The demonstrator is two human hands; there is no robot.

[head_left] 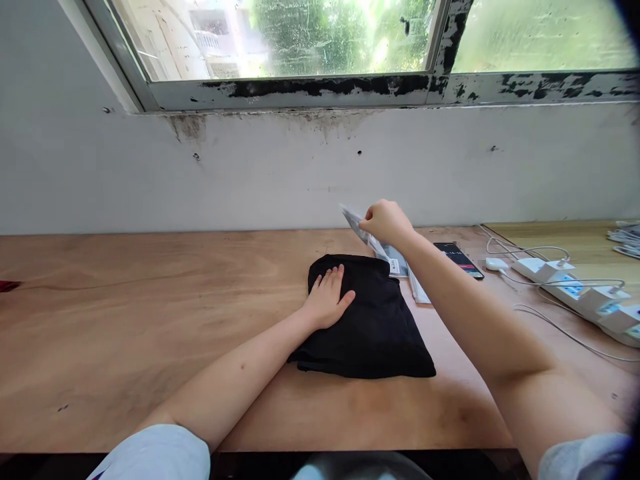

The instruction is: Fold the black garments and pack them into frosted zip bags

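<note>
A folded black cloth garment (380, 333) lies on the wooden table in front of me. My left hand (330, 298) rests flat on its upper left part, fingers stretched out. Beyond the cloth's far right corner, my right hand (387, 221) is raised a little above the table, its fingers closed on the edge of a clear plastic bag (356, 222). The bag hangs down behind the cloth, and a small white label (395, 266) shows on the plastic there. My right forearm hides part of the plastic.
A dark phone (457, 259) lies right of the plastic. Farther right, a white power strip (575, 293) holds several plugs and chargers with loose white cables. White coiled cables (626, 238) lie at the far right. A white wall (275, 173) with a window rises behind the table (125, 333).
</note>
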